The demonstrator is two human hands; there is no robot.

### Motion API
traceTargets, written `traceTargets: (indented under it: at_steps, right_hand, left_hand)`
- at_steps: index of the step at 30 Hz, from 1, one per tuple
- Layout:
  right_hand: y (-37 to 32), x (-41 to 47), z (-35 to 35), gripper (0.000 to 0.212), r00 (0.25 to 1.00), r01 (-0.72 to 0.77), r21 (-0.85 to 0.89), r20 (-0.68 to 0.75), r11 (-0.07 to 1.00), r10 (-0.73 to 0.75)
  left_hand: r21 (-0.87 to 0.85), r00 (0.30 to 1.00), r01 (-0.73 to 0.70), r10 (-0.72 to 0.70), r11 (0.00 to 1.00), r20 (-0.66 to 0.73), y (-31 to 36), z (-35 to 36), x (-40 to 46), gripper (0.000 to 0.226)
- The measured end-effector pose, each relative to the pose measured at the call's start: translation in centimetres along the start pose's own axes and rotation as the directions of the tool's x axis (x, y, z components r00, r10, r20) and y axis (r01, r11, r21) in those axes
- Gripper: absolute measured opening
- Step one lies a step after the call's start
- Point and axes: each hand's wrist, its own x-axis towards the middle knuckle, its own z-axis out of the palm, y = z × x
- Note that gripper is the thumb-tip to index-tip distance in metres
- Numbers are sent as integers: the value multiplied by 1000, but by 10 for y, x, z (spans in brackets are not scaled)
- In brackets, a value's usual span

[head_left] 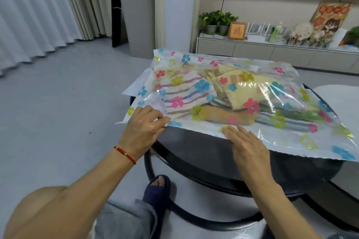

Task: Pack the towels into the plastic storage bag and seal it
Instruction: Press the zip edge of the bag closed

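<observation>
Clear plastic printed with bright flowers makes up the storage bag [291,137], which lies flat across a dark round bench [204,153], its near edge hanging a little past the rim toward the person. At the far left, grey floor [58,93] runs back to pale curtains [35,15]. The left hand [144,128], with a red cord bracelet [125,155] on its wrist, sits at the bag's near-left corner; its fingers are curled and pressed together, pinching the plastic edge there. Just beyond that hand, inside the bag, lie the towels [194,91]: a white one with coloured stripes to the left, a yellow one overlapping it toward the middle, an orange-brown roll along the near side, and green striped cloth farther right. The right hand [244,145] lies palm down on the bag's near edge, fingers straight and held close together, flat against the plastic, with the fingertips just short of the orange-brown towel. Between the two hands the bag's edge lies on the bench. Whether the opening is closed cannot be told. Below, a foot in a dark blue slipper [157,190] stands under the bench. At the back right, a low cabinet [252,49] carries potted plants [216,19] and framed pictures.
</observation>
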Motion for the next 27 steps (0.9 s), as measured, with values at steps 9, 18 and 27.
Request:
traceTargets:
  at_steps: [9,18,27]
  right_hand:
    - [-129,32,21,51,957,267,25,106,963,-268]
    - [-124,20,47,46,966,219,119,114,969,-232]
    - [-125,20,41,38,947,158,251,234,955,-218]
  left_hand:
    - [-39,992,123,-122,992,28,-5,-5,-32,23]
    - [2,916,401,-401,916,-21,-44,-12,-75,24]
    - [90,856,497,-505,863,115,-39,-16,-70,43]
